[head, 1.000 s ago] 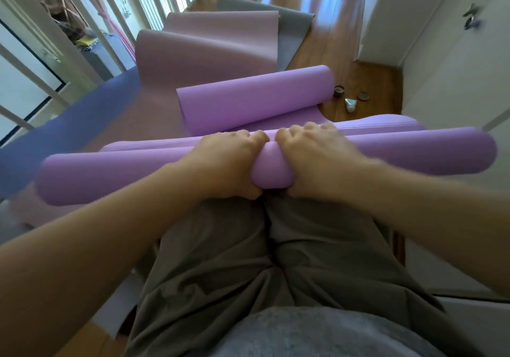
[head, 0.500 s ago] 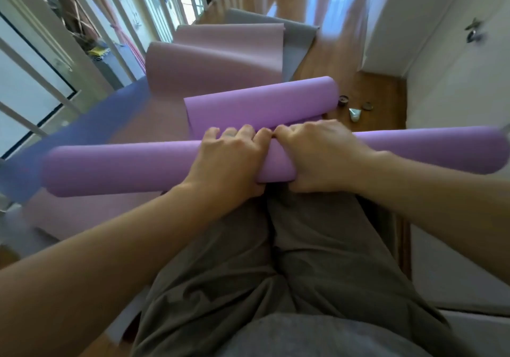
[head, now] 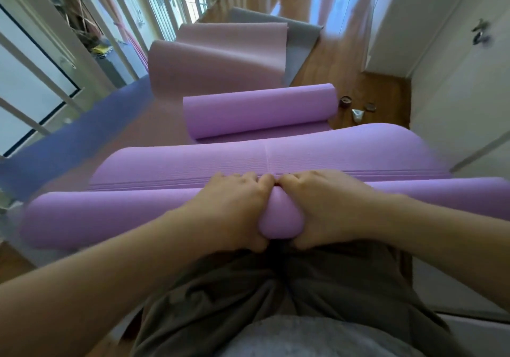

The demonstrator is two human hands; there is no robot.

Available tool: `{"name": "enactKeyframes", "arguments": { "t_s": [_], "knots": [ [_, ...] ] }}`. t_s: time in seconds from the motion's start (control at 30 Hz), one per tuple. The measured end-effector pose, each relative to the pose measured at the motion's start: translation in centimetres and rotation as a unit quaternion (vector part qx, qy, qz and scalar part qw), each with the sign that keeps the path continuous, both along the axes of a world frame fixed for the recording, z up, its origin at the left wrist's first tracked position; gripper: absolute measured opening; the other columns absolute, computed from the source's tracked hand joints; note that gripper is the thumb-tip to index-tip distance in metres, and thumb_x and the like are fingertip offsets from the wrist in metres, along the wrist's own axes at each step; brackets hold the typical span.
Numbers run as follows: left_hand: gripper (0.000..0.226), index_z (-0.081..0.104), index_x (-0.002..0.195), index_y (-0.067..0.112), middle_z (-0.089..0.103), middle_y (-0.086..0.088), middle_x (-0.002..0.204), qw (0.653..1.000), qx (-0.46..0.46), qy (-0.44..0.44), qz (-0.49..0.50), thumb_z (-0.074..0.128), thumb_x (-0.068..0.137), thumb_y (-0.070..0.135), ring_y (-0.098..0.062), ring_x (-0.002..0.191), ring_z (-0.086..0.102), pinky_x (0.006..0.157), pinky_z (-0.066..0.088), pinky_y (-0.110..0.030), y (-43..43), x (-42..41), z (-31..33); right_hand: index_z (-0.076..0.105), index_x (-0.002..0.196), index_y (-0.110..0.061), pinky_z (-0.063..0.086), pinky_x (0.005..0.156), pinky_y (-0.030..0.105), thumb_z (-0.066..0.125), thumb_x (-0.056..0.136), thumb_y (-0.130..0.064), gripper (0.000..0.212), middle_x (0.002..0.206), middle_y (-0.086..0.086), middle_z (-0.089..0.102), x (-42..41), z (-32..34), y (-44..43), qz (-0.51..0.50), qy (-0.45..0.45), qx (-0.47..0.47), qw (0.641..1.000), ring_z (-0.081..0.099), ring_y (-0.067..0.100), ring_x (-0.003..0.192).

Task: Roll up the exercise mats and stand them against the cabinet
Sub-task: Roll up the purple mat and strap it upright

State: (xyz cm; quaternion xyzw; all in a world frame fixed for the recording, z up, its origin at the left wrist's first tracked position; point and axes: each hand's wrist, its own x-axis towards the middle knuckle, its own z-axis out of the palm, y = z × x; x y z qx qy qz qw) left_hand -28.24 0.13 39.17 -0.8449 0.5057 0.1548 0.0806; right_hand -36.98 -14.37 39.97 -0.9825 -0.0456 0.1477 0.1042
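Head view, looking down past grey-brown trousers [head: 276,287] to a purple exercise mat roll [head: 110,218] lying crosswise just in front of the lap. Left hand [head: 234,207] and right hand [head: 325,205] side by side at the middle of that roll, knuckles touching, fingers curled over the top and thumbs tucked beneath, squeezing hard, foam bulging between them. Unrolled stretch of the mat [head: 248,158] running away from the fingertips, humped up toward the right. Just beyond, a second purple roll [head: 259,111], loose tail toward the camera; whether joined to the near mat, hard to tell. Farther off, a flat pink mat [head: 220,55] overlapping a grey mat [head: 300,33], and a blue mat [head: 69,141] slanting along the left, blurred. All on a wooden floor [head: 331,64]. Near the right end of the second roll, a small dark jar [head: 345,101], a round lid [head: 370,106] and a crumpled silvery scrap [head: 358,114]. White door [head: 455,94] with a dark handle [head: 481,35] at right; white bars [head: 36,72] at left.
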Motion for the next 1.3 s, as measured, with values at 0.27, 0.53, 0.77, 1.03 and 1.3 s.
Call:
{"name": "enactKeyframes", "arguments": {
  "t_s": [0.27,0.53,0.77,1.03,1.3],
  "knots": [
    [0.076,0.045,0.120,0.026,0.050,0.003,0.116,0.991,0.059,0.121,0.003,0.073,0.061,0.066,-0.019,0.106,0.045,0.097,0.042,-0.038,-1.5,3.5,0.7,0.041,0.126,-0.018,0.043,0.088,0.032,0.069,0.072,-0.044,0.066,0.121,0.001,0.054,0.2,-1.1,0.6,-0.022,-0.062,-0.061,0.996,0.052,0.021,0.107],
    [0.085,0.038,0.132,0.024,0.054,0.002,0.123,0.999,-0.053,0.003,-0.001,0.073,0.063,0.058,-0.021,0.107,0.054,0.089,0.044,-0.034,-0.8,2.7,-0.2,0.047,0.125,-0.019,0.041,0.082,0.029,0.079,0.060,-0.058,0.083,0.120,-0.001,0.056,3.4,-0.3,-1.5,-0.001,0.014,-0.013,1.000,0.053,0.017,0.103],
    [0.078,0.047,0.120,0.028,0.058,0.006,0.114,0.994,-0.001,0.104,0.029,0.075,0.058,0.064,-0.017,0.097,0.053,0.087,0.046,-0.036,-1.8,5.3,0.4,0.039,0.134,-0.021,0.046,0.087,0.034,0.069,0.072,-0.051,0.076,0.124,-0.001,0.054,2.3,-1.5,-0.7,-0.035,-0.094,-0.079,0.992,0.053,0.019,0.109],
    [0.091,0.040,0.139,0.019,0.056,-0.008,0.124,0.984,-0.098,-0.147,0.035,0.077,0.062,0.051,-0.033,0.109,0.055,0.105,0.032,-0.054,-1.0,2.6,-2.0,0.049,0.121,-0.022,0.051,0.082,0.038,0.078,0.059,-0.059,0.078,0.110,-0.004,0.061,5.4,-0.5,-2.6,-0.030,0.014,-0.036,0.999,0.058,0.018,0.093],
    [0.082,0.044,0.126,0.033,0.060,0.010,0.114,0.997,-0.047,0.031,0.044,0.071,0.057,0.068,-0.017,0.098,0.057,0.085,0.049,-0.038,-2.1,7.0,-0.2,0.050,0.124,-0.019,0.045,0.081,0.036,0.073,0.067,-0.051,0.069,0.111,0.001,0.062,4.2,-2.6,-1.6,-0.070,-0.153,-0.097,0.981,0.060,0.024,0.097]
  ]
}}
